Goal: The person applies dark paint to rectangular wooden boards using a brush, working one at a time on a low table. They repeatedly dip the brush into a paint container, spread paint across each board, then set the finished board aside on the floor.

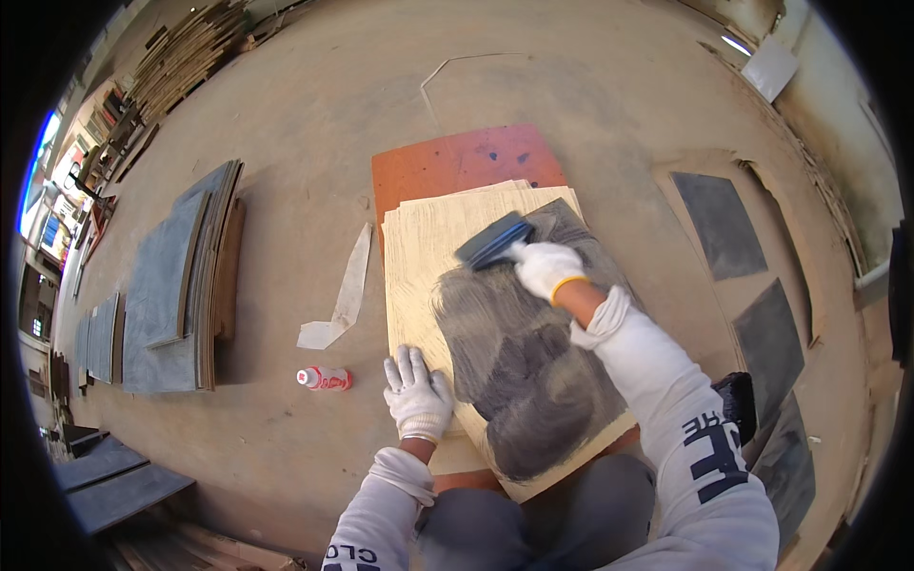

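Observation:
A pale, wood-coloured panel (411, 276) lies on top of similar sheets in front of my knees. Streaky dark grey coating (533, 371) covers much of its middle and right side. My right hand (549, 269), in a white glove with a yellow cuff edge, is closed round the handle of a wide blue-grey brush (493, 240). The brush lies at the upper edge of the coating, slightly blurred. My left hand (419, 395), gloved too, rests flat with fingers apart on the panel's left edge. An orange-red board (457, 162) shows beneath the sheets.
A red-and-white bottle (326, 379) lies on the floor at left, near a pale paper strip (352, 290). Stacked dark panels (157, 285) stand farther left. Several dark panels (719, 226) lie along the right. Dark boards (129, 485) sit lower left; planks (186, 57) are piled far left.

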The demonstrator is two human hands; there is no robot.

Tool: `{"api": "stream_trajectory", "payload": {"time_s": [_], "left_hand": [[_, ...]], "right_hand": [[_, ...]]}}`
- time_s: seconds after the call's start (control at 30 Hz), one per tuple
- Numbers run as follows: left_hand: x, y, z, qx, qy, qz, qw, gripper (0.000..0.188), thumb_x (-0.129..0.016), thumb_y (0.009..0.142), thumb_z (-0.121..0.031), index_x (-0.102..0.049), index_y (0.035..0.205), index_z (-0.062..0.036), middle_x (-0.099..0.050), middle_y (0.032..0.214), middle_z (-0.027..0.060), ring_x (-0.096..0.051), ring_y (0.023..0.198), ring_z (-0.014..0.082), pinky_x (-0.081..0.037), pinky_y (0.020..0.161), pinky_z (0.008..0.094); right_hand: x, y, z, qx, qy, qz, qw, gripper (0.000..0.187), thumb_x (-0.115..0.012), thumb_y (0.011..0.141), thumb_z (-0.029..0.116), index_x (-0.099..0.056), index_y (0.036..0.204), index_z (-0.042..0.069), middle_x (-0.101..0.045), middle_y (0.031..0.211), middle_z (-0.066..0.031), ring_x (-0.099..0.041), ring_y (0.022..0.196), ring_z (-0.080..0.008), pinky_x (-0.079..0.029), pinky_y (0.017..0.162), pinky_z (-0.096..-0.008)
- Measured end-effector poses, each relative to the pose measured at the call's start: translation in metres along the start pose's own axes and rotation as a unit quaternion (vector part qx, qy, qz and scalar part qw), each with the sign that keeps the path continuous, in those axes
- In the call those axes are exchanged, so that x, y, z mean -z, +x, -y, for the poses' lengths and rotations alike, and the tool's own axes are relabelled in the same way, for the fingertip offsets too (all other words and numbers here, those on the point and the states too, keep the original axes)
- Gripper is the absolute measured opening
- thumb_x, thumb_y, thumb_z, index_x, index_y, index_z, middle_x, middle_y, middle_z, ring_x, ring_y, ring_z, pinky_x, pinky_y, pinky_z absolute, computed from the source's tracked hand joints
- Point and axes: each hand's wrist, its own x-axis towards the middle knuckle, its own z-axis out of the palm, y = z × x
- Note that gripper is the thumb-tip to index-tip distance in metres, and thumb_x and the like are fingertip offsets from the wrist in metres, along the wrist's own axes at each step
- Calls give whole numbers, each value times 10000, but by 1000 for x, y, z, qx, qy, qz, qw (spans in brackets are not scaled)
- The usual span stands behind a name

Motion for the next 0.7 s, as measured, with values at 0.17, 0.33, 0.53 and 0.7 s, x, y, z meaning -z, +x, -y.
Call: {"api": "stream_trajectory", "payload": {"time_s": [0.17,0.33,0.53,0.7], "left_hand": [[5,3,-4,-13,-24,-15,1000,645,-516,1002,-385,-492,1552,-50,-371,1683,169,-328,1536,458,-368,1114,531],[14,-2,3,-7,-28,-34,999,586,-557,990,-349,-537,1501,-63,-446,1634,183,-365,1517,468,-385,1098,541],[5,-8,9,-12,-66,-39,997,540,-569,985,-348,-588,1464,-99,-447,1627,209,-366,1519,465,-372,1124,534],[7,-10,8,-18,-75,-49,996,496,-572,982,-336,-629,1423,-115,-440,1621,240,-357,1523,462,-366,1136,539]], "right_hand": [[-41,-14,55,-30,-17,7,999,401,-486,1018,281,-653,1313,67,-762,1099,-205,-734,1016,-402,-565,875,-537],[-11,-12,-6,-113,-16,-95,989,403,-436,1043,266,-714,1224,37,-745,1157,-241,-720,1096,-414,-566,921,-537],[-39,0,88,-69,-6,-41,997,364,-485,996,287,-724,1210,116,-740,1181,-211,-695,1122,-416,-538,969,-533],[-17,9,44,-81,-42,-70,993,358,-478,992,259,-732,1193,104,-745,1168,-210,-706,1108,-408,-557,941,-529]]}}
